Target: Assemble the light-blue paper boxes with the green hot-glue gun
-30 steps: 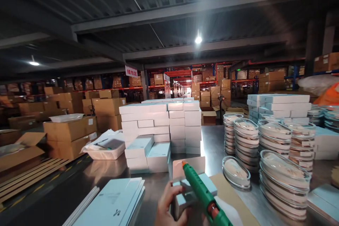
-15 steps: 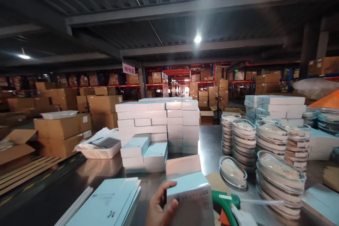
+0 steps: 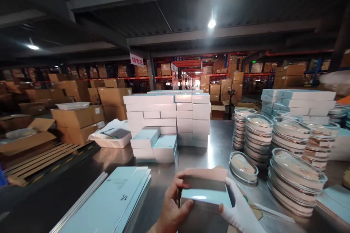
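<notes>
At the bottom centre of the frame, both hands hold a small pale-blue box just above the steel table. The bare left hand grips its left side with fingers curled over the top edge and the thumb on the near face; the white-gloved right hand clamps the right side, thumb on the front. An upper flap appears to stand open or half-folded, though the blur makes that unsure.

The likeliest trouble seems to be a flap that is creased crooked or sprung open if the two hands press unevenly, since the card looks thin. Just right of the box lies a single clear oval tray, and behind it, at middle right, stand tall stacks of such trays; a wide sweep of the gloved elbow could probably knock the nearest stack over. At lower left a pile of flat box blanks overhangs toward the table edge and might slide if nudged. The wall of finished boxes at frame centre stands well apart.
</notes>
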`<state>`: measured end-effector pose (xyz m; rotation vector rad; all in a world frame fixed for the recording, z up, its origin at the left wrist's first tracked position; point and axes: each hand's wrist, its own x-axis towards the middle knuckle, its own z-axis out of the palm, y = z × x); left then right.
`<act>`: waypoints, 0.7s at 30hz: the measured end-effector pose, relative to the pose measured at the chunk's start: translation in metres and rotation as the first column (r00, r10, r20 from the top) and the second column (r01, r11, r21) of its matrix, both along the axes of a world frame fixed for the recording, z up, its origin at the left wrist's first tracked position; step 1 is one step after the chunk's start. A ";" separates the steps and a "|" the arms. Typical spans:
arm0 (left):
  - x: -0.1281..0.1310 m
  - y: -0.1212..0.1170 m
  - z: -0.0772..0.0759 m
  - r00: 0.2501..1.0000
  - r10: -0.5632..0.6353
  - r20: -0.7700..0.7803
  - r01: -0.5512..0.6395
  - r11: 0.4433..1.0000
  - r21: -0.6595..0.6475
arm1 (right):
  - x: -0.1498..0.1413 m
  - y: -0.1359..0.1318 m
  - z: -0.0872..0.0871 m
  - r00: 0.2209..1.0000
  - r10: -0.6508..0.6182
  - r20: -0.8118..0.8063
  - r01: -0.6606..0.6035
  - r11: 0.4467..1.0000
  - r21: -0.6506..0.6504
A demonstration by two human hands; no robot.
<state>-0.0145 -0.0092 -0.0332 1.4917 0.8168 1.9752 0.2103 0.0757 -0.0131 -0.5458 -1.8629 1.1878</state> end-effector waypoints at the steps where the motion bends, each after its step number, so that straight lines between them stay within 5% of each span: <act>1: -0.002 0.000 0.001 1.000 -0.004 0.021 0.004 1.000 0.027 | 0.006 0.002 -0.006 1.000 -0.014 0.017 0.013 0.998 0.069; 3: -0.006 -0.002 0.007 1.000 0.007 0.018 -0.009 0.996 0.093 | 0.015 0.006 -0.019 0.997 -0.070 0.028 0.063 0.979 0.196; 6: -0.011 -0.005 0.018 0.980 0.046 -0.192 -0.018 0.990 0.143 | 0.020 0.003 -0.026 0.994 -0.105 0.008 0.097 0.948 0.304; 9: -0.015 -0.006 0.028 0.929 0.049 -0.367 0.001 0.991 0.136 | 0.014 -0.006 -0.015 1.000 -0.019 -0.006 0.020 0.922 0.386; 16: -0.025 -0.009 0.043 0.881 0.039 -0.472 0.027 0.991 0.132 | 0.008 -0.010 0.005 0.999 0.030 -0.032 -0.010 0.874 0.486; 18: -0.028 -0.010 0.054 0.778 0.053 -0.626 0.019 0.994 0.107 | 0.007 -0.016 0.006 1.000 0.015 0.006 -0.015 0.835 0.550; 21: -0.026 -0.008 0.072 0.420 0.086 -0.904 -0.096 0.994 0.050 | -0.003 -0.025 0.008 0.997 0.006 0.072 -0.052 0.745 0.665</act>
